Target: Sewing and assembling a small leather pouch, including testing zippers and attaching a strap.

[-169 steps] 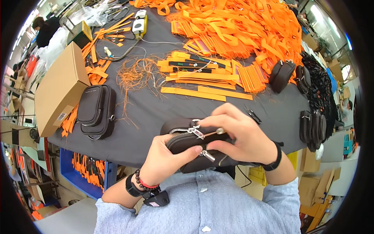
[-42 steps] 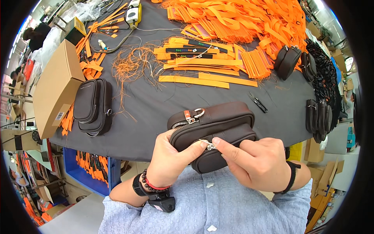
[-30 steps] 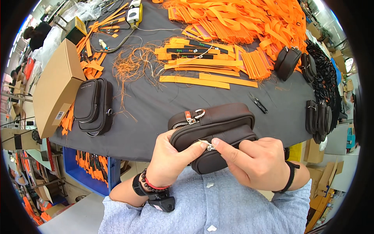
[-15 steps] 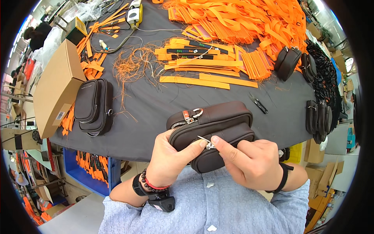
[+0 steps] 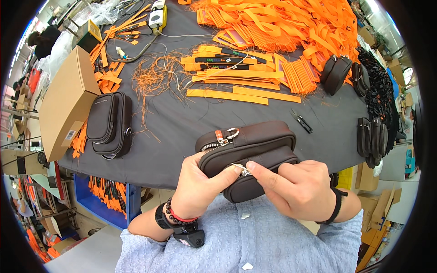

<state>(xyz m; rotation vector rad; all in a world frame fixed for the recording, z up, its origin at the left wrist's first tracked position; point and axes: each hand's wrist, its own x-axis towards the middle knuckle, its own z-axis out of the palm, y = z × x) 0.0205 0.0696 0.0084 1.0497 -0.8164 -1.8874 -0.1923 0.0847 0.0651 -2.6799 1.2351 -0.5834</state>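
I hold a dark brown zippered pouch at the near edge of the table, close to my chest. My left hand grips its left end from below, thumb pressed on the front. My right hand pinches a small silver zipper pull on the pouch's front between thumb and forefinger. A metal ring with an orange tab sits on the pouch's top. A zipper along its left end shows open teeth.
A finished black pouch lies at the left by a cardboard box. Orange straps cover the far table, loose orange threads in the middle. More black pouches stand at the right. Small black snips lie behind my pouch.
Since the oldest frame the pouch was turned and lowered toward me. In the last second my right fingers stayed on the zipper pull and shifted slightly left.
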